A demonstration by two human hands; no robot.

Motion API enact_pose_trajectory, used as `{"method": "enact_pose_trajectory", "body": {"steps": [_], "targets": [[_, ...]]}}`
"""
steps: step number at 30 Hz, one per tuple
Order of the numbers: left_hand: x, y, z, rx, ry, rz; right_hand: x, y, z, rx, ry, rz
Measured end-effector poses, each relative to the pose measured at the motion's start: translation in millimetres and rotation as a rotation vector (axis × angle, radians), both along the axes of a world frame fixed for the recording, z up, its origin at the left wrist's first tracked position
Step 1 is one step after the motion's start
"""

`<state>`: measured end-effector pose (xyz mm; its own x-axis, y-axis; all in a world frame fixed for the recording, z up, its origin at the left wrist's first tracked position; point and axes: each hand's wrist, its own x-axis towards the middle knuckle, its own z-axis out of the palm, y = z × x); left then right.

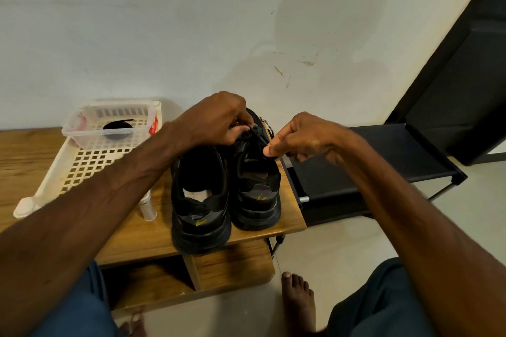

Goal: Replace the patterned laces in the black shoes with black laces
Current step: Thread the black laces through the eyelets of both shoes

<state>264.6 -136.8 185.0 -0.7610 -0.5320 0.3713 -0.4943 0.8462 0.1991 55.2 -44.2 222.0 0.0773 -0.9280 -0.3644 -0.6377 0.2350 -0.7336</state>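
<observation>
Head view: both hands are busy with one black shoe.
The right shoe (256, 194) and left shoe (201, 216) stand on the wooden table (153, 238), heels toward the person, likely so the lace holes are easy to reach. The left hand (216, 117) pinches the right shoe's top lacing. The right hand (304, 137) pinches its side edge, maybe to steady it. A patterned lace (266, 123) hangs behind. A black lace (117, 127) waits in the clear tub (82, 137).

I see matt black shoes (202, 216) on a grained wooden counter (142, 238). The tray (90, 164) is cream plastic, the tub (82, 139) clear plastic.
</observation>
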Motion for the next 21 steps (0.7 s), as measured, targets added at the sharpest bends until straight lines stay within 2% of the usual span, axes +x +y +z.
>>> {"method": "enact_pose_trajectory", "body": {"steps": [10, 13, 17, 21], "targets": [[-6, 9, -2, -0.027, -0.044, 0.035, 2, 6, 5, 0.089, 0.079, 0.08], [-6, 10, -1, -0.024, -0.04, 0.075, 2, 7, 2, 0.052, 0.105, 0.075], [3, 11, -2, 0.189, 0.164, 0.148, 1, 8, -8, -0.083, 0.087, -0.018], [-4, 17, -6, 0.508, 0.419, 0.253, -2, 6, -8, -0.158, -0.182, -0.212]]}}
